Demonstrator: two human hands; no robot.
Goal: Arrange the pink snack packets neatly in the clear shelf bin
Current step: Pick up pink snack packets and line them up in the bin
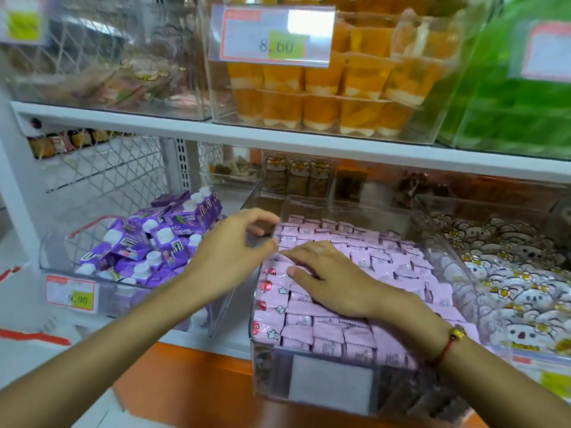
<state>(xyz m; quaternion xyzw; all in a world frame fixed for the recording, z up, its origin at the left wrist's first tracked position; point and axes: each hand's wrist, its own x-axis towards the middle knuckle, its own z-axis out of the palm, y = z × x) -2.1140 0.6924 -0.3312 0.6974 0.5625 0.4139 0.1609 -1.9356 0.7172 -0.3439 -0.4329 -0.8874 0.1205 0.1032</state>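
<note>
The white shelf [197,131] carries the clear shelf bin [312,359], which sits directly under both hands. Pink snack packets [386,261] fill it in tight rows, spreading right of and behind the right grip. The right hand [330,276] lies flat on the packets, fingers straight. The left hand [234,251] hovers at the bin's left wall, fingers loosely curled, gripping nothing. Purple packets [154,242] lie left of it.

I see a white shelf [216,341] with an orange front edge. Three clear bins sit on it in a row. The left bin [129,304] holds purple packs. The middle bin [309,393] holds pink packets [386,264]. The right bin [457,273], touching it, holds white bear packs.
</note>
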